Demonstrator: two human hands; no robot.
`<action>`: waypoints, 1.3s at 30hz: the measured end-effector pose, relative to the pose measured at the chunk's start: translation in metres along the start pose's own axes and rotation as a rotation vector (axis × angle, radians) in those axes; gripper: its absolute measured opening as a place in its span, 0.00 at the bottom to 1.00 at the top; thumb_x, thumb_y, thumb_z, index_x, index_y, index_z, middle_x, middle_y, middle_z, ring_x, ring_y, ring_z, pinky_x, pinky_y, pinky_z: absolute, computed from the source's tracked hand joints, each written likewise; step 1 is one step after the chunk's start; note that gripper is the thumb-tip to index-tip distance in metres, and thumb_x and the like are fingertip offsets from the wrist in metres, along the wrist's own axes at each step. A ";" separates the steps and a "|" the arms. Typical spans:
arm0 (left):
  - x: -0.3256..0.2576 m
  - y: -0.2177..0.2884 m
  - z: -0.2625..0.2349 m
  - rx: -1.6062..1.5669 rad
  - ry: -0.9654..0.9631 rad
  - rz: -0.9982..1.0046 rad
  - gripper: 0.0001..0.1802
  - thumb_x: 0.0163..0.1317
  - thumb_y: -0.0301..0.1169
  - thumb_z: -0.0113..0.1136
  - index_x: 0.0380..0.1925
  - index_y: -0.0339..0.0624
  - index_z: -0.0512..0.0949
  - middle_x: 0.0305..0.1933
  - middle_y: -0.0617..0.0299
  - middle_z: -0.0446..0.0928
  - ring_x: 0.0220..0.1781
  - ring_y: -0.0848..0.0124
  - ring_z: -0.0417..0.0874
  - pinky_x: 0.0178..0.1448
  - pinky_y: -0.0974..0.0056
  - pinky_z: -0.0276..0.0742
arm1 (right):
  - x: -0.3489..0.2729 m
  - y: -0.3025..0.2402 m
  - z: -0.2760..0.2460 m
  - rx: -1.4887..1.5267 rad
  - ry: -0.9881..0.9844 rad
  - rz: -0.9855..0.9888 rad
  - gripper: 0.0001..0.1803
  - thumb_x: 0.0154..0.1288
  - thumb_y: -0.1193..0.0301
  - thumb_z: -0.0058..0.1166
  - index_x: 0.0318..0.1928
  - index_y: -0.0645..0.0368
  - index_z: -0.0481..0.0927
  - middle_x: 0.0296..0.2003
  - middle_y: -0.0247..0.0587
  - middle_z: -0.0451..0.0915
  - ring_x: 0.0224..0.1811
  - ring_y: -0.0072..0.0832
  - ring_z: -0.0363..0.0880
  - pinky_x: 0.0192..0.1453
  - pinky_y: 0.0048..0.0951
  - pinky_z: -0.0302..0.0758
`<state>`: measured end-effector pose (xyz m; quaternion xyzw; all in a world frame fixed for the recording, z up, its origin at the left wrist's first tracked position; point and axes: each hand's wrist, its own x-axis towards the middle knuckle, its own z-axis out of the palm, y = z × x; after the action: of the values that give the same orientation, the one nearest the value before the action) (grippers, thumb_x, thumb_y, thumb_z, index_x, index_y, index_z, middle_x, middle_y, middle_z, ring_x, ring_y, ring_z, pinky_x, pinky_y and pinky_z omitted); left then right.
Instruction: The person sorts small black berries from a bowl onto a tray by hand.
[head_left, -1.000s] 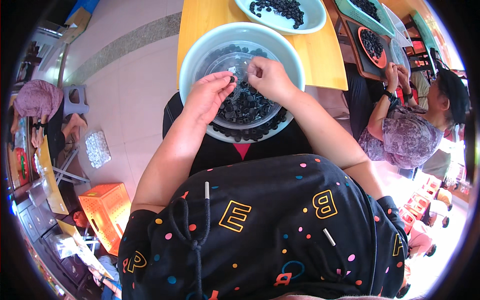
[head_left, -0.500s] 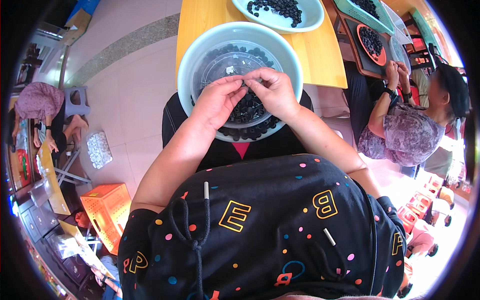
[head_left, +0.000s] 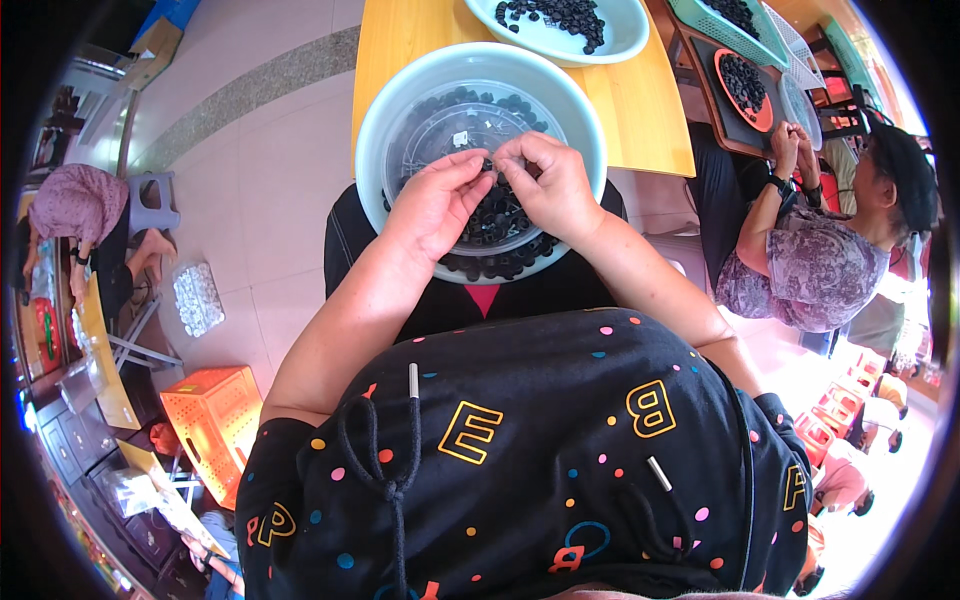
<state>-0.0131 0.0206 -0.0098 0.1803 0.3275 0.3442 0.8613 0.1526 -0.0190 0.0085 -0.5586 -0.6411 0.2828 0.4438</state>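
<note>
Over a large pale-blue basin point(head_left: 372, 130) at my lap, my left hand point(head_left: 440, 205) and my right hand point(head_left: 555, 190) face each other with thumb and forefinger pinched. A small gap lies between the two sets of fingertips. Whatever they pinch is too small to make out. A round clear plastic tray point(head_left: 425, 135) sits inside the basin, with thin pale pins and a small white piece point(head_left: 460, 139) in it. Many small black plastic parts point(head_left: 495, 225) lie below my hands and around the tray. My hands partly hide the tray and these parts.
The basin's far side overlaps a yellow table point(head_left: 650, 130), where a second pale-blue basin point(head_left: 630, 30) holds more black parts. At right, a seated person point(head_left: 810, 260) works beside an orange bowl point(head_left: 765, 115) of black parts. An orange crate point(head_left: 210, 420) stands on the floor at left.
My right fingertips have drawn slightly right, away from my left ones, which have barely moved. At far left, another person's hand has shifted toward the table there.
</note>
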 end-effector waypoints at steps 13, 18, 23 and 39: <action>-0.001 -0.011 0.002 0.007 -0.033 0.021 0.09 0.65 0.28 0.52 0.43 0.37 0.75 0.43 0.62 0.77 0.47 0.75 0.77 0.56 0.70 0.73 | -0.001 -0.002 0.006 -0.254 0.073 -0.343 0.04 0.52 0.79 0.57 0.32 0.61 0.80 0.26 0.45 0.77 0.32 0.43 0.76 0.38 0.37 0.74; -0.002 -0.024 0.001 -0.109 0.023 0.066 0.07 0.65 0.29 0.54 0.39 0.39 0.75 0.39 0.63 0.77 0.43 0.74 0.76 0.52 0.69 0.73 | -0.009 0.000 0.011 -0.218 0.103 -0.331 0.08 0.52 0.80 0.57 0.35 0.63 0.80 0.27 0.46 0.76 0.32 0.43 0.76 0.38 0.37 0.74; -0.005 -0.026 0.002 -0.058 0.047 0.054 0.08 0.66 0.30 0.53 0.41 0.40 0.75 0.40 0.63 0.76 0.45 0.74 0.76 0.53 0.68 0.72 | -0.012 -0.005 0.012 -0.203 0.098 -0.316 0.12 0.50 0.80 0.59 0.38 0.65 0.80 0.29 0.47 0.76 0.34 0.44 0.76 0.40 0.37 0.74; -0.007 0.054 -0.030 1.877 0.113 0.611 0.11 0.53 0.26 0.60 0.38 0.39 0.80 0.36 0.51 0.79 0.42 0.55 0.77 0.50 0.55 0.73 | -0.002 0.019 -0.008 0.172 0.129 0.192 0.09 0.57 0.75 0.63 0.38 0.62 0.79 0.28 0.32 0.79 0.29 0.15 0.75 0.34 0.19 0.73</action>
<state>-0.0635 0.0564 0.0003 0.8501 0.4476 0.1605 0.2262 0.1690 -0.0177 -0.0048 -0.5942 -0.5284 0.3414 0.5012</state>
